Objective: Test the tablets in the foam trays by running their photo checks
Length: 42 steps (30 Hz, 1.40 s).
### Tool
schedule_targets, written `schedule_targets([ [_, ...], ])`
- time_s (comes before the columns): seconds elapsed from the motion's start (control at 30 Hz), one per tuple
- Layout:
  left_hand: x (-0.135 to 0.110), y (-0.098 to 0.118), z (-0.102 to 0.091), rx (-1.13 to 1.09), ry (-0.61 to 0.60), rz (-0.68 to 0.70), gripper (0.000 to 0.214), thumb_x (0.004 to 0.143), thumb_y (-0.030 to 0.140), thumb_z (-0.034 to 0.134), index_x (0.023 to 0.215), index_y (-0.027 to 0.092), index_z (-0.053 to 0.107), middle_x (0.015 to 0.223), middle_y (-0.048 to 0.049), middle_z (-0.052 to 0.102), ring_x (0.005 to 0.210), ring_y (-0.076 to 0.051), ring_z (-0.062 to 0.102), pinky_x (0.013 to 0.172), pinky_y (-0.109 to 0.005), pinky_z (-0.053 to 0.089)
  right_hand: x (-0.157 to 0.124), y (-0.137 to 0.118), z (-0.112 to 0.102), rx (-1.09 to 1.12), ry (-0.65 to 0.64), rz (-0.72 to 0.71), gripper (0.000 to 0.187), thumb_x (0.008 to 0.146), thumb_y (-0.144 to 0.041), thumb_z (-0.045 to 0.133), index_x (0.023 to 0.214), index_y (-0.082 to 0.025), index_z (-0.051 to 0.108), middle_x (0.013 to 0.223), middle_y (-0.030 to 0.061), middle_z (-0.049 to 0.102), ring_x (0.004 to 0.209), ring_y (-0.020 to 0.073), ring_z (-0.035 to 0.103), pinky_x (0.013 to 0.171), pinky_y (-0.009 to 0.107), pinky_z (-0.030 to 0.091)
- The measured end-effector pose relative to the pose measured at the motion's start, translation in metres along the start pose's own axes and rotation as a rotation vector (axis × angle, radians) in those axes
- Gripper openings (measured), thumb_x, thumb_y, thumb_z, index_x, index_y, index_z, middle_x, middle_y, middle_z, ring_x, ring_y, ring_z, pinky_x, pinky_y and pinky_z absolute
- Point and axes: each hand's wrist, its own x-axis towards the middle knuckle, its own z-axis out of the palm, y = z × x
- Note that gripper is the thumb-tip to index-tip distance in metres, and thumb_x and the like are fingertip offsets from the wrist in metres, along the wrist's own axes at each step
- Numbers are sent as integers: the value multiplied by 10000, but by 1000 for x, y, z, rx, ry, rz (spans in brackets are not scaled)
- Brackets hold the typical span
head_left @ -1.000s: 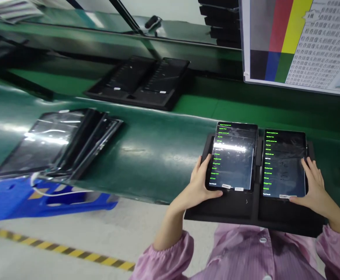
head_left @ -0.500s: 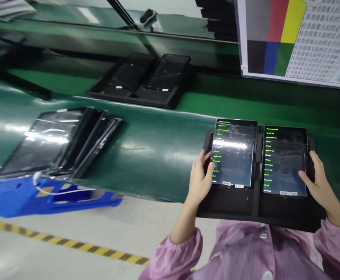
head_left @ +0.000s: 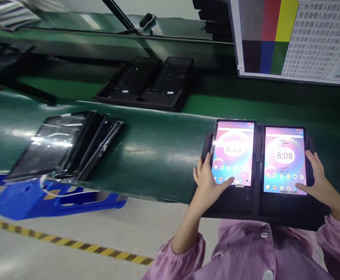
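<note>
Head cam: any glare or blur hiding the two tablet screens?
Head view: both screens readable; left tablet clock is washed pale by glare, right tablet clock is crisp. Strong ceiling reflections streak the green belt and the stacked dark panels. Far tray is soft and dim.

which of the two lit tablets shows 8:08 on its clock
The right-hand pink-screened tablet in the black foam tray, under the right hand. The left-hand pink-screened tablet, touched by the left hand, reads 5:35.
</note>
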Motion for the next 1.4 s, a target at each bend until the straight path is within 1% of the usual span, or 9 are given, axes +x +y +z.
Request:
schedule_targets([
  [0.2,-1,37,19,61,57,93,1315,763,490,877,1699,234,-11,1770,-251,162,1651,-495,-24,1257,-789,-16,0,4,-7,20,-79,2,1034,910,-652,664,1697,-398,43,1801,34,18,1644,397,-53,1290,670,235],
  [0.33,7,46,23,117,39,149,1353,746,387,899,1702,225,-45,1781,-263,93,1651,-489,-43,1259,-780,-37,0,5,-14,50,-129,-21,1023,925,-577,656,1689,-423,-6,1802,14,-59,1639,372,-116,1294,662,216],
  [0.47,10,38,16,65,29,157,1284,810,459,842,1698,231,-57,1784,-253,88,1656,-473,-30,1273,-759,-9,2,6,-18,49,-199,-40,1090,894,-496,698,1688,-403,-43,1802,35,-71,1631,372,-149,1296,676,177],
  [0.57,12,22,8,-3,76,116,1183,874,552,760,1701,241,-28,1779,-237,129,1661,-459,-10,1286,-737,13,3,7,-15,24,-173,-47,1099,860,-439,709,1696,-380,-3,1802,52,-49,1635,377,-132,1294,681,172],
  [0.67,14,5,0,-59,98,33,1171,858,593,759,1702,233,31,1772,-232,157,1663,-455,7,1302,-709,23,3,8,-9,0,-129,-63,1069,854,-406,688,1698,-375,32,1802,56,-14,1643,368,-101,1294,686,156],
  [0.83,15,-15,-5,-133,29,-71,1176,835,620,762,1698,204,79,1762,-248,178,1654,-449,127,1315,-671,120,3,9,-7,-14,-116,-61,1089,850,-448,711,1696,-376,30,1803,52,-7,1642,390,-80,1286,693,196],
  [1.1,13,-19,-4,-108,10,18,1228,802,634,810,1696,241,65,1773,-240,152,1656,-446,121,1316,-676,133,2,6,-10,-7,-111,-44,1071,880,-536,713,1696,-405,32,1805,36,-9,1644,385,-73,1285,690,213],
  [1.23,13,-18,-6,-98,-13,26,1190,836,630,779,1696,232,59,1782,-238,119,1667,-425,75,1323,-659,132,1,9,-9,-5,-89,-74,1048,886,-527,705,1698,-432,49,1804,9,14,1648,374,-47,1283,686,223],
  [1.4,12,-17,-8,-107,-16,27,1210,803,642,807,1696,246,94,1783,-229,122,1667,-431,66,1322,-662,147,2,9,-8,-21,-64,-87,1042,880,-497,704,1701,-416,66,1801,19,46,1648,384,-26,1287,679,225],
])
